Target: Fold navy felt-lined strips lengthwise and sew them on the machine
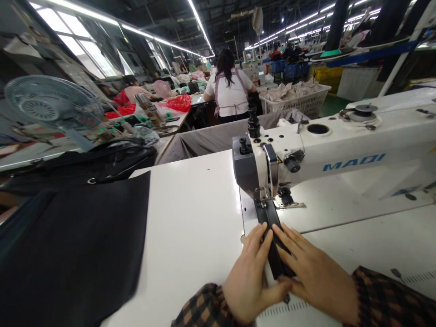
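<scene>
A narrow black strip (pixel 279 267) of leather-like material, with a lengthwise fold or seam, runs under the presser foot (pixel 263 204) of a white sewing machine (pixel 340 150). My left hand (pixel 248 277) lies on the strip's left side, its fingers stretched toward the foot. On the right side my right hand (pixel 313 272) rests with fingers extended and slightly spread, fingertips touching the strip. Both thumbs come together at the strip's near end. Where the needle meets the material is too small to make out.
At the left, a large black sheet (pixel 85 245) covers part of the white table (pixel 190 227). Behind it stand a fan (pixel 51 106) and black fabric (pixel 88 159). A co-worker (pixel 230 88) sits ahead with their back turned, beside a white basket (pixel 303 100) of beige cloth pieces.
</scene>
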Action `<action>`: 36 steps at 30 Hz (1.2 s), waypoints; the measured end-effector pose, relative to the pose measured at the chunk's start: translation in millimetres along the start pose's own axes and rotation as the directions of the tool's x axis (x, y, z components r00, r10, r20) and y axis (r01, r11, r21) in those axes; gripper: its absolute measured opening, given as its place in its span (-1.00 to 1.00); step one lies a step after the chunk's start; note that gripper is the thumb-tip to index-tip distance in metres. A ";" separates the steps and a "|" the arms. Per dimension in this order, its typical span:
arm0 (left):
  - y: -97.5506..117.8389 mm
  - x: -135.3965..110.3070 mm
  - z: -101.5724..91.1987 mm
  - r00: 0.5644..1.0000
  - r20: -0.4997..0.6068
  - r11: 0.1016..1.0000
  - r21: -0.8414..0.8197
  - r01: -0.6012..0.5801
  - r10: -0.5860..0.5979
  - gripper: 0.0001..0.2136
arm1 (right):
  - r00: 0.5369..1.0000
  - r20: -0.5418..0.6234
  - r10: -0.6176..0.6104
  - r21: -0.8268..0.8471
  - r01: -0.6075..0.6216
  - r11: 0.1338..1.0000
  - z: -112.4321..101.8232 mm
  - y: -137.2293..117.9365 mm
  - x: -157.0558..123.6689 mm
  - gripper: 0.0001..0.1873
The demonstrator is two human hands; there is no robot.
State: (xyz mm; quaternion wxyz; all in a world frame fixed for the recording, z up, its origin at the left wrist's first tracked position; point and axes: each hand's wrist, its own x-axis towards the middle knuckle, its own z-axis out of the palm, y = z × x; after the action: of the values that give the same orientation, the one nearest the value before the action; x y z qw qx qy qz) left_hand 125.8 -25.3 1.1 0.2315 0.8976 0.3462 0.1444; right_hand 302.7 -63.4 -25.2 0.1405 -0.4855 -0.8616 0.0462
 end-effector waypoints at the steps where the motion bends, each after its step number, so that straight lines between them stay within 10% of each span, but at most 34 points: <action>1: 2.9 -2.7 5.1 1.000 -0.020 1.000 0.015 0.012 -0.011 -0.36 | 1.000 -0.009 0.000 -0.010 0.000 1.000 -0.7 -0.3 -0.1 -0.40; 9: 19.5 0.5 48.3 0.970 -0.199 0.956 0.226 0.186 -0.141 -0.43 | 0.997 -0.074 0.010 0.016 -0.009 1.000 -4.6 -3.4 -6.1 -0.47; 22: 8.6 15.8 25.0 1.000 -0.002 0.923 0.386 -0.014 0.016 -0.43 | 0.999 -0.054 -0.003 0.050 0.005 0.999 -5.8 11.5 0.2 -0.52; 36: -17.5 14.8 15.9 0.991 -0.117 0.977 0.210 -0.043 0.069 -0.67 | 0.939 -0.335 -0.082 -0.129 0.040 0.991 3.6 5.5 12.2 -0.73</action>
State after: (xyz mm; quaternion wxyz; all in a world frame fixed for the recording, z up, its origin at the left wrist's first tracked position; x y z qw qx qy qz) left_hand 133.4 -8.7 -20.0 0.1110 0.9155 0.3475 0.1694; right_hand 300.3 -49.9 -27.4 0.2589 -0.4669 -0.8403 -0.0947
